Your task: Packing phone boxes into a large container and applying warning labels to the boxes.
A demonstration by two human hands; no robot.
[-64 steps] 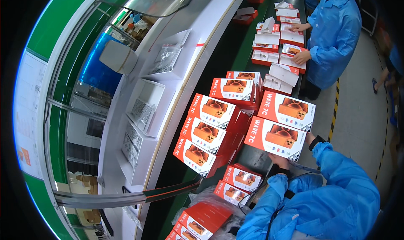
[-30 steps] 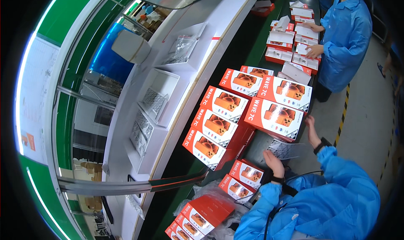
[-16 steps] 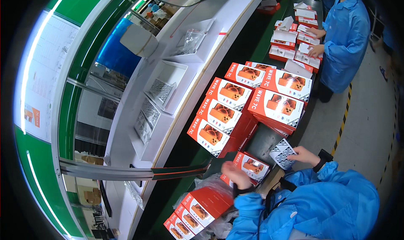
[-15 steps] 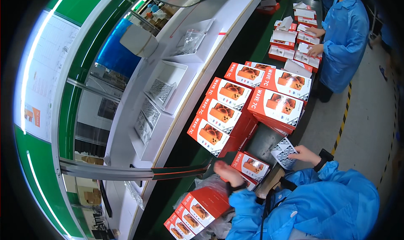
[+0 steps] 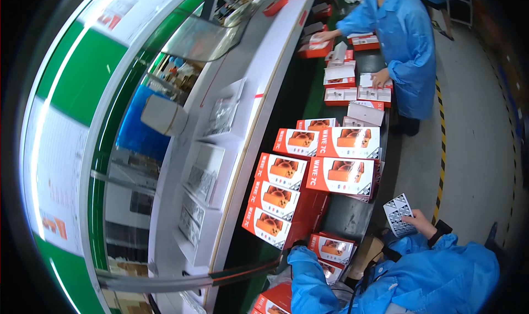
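Note:
My right hand is closed on a white sheet of black-and-white printed labels, held at the right side above the floor. My left sleeve reaches forward to the near end of a stack of red and white phone boxes. The left hand itself is hidden past its dark cuff, so its fingers do not show. Close to the left forearm stand smaller-looking phone boxes. A taller pile of phone boxes rises on the belt ahead.
White trays with label sheets line the bench on the left. A metal rail crosses at lower left. Across the belt, a co-worker in a blue coat handles open boxes. More phone boxes lie at the bottom edge.
My view has swung, shifting the boxes down. My left hand has gone from sight beside the stack. The label sheet is lifted further right. The co-worker's arm now stretches across the belt.

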